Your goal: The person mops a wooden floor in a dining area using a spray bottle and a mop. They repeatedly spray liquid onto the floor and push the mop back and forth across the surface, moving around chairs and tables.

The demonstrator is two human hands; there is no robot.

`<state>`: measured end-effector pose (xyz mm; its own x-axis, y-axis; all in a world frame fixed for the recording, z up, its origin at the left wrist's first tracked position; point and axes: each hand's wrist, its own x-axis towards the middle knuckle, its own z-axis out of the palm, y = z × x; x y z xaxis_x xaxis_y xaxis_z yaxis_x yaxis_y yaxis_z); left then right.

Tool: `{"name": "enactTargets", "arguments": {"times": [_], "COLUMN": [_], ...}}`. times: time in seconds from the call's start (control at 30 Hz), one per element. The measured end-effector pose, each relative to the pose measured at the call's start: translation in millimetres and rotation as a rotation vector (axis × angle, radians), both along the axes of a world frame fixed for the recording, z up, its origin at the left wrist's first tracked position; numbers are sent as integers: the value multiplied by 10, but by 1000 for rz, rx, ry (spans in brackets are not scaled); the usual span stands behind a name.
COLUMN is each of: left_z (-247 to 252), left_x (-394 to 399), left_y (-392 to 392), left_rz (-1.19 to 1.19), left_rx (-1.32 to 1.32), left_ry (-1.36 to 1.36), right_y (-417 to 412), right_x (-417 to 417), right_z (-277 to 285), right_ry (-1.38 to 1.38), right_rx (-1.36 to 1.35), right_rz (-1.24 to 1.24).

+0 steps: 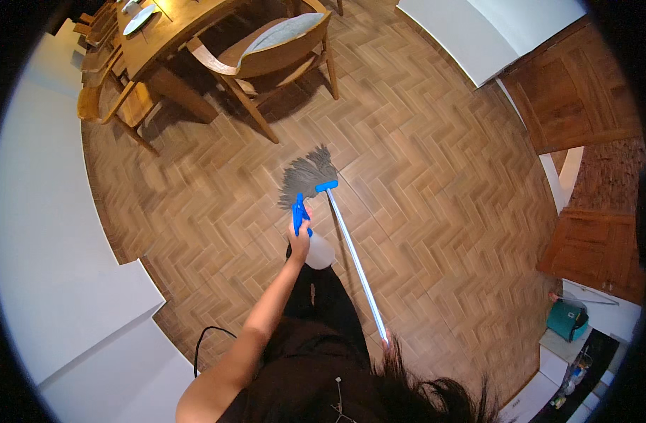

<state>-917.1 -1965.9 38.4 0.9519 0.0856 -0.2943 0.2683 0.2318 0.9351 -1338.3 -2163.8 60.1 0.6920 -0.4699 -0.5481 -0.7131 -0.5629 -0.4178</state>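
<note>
My left hand [301, 238] grips a spray bottle by its neck, held out in front of my body. The bottle has a blue trigger head [300, 214] and a whitish translucent body [319, 251]. Lower right, my right hand [386, 341] is wrapped around the pole [357, 261] of a mop, partly hidden by hanging hair. From there the shiny pole runs forward to a blue clamp [326, 186]. Grey mop strands [307, 174] fan out on the floor to the clamp's left, just beyond the trigger head.
Wood-look herringbone tiles [428, 211] cover the floor. Ahead stand a wooden armchair [280, 53] and a dining table [159, 42] with a plate [139, 20]. White walls [42, 211] bound the left; wooden doors [576, 84] and a teal container [566, 320] are right. A black cable [198, 343] curves beside me.
</note>
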Motion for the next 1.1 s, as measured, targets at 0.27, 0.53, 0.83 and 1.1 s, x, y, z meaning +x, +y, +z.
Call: {"name": "enactTargets", "arguments": {"times": [0.27, 0.53, 0.83, 1.1], "left_z": [-336, -289, -254, -145], "left_x": [917, 1261, 1377, 1407], "left_y": [-320, -613, -809, -1059], "left_rz": [187, 284, 312, 355], "left_rx": [24, 41, 123, 157], "left_ry": [-197, -119, -73, -23], "right_y": [-177, -608, -720, -1684], "right_x": [888, 3310, 5951, 4357], "right_z": [200, -755, -883, -602], "right_ry": [144, -57, 3, -83], "right_rx": [161, 340, 64, 322], "right_rz": [-75, 59, 441, 376]}}
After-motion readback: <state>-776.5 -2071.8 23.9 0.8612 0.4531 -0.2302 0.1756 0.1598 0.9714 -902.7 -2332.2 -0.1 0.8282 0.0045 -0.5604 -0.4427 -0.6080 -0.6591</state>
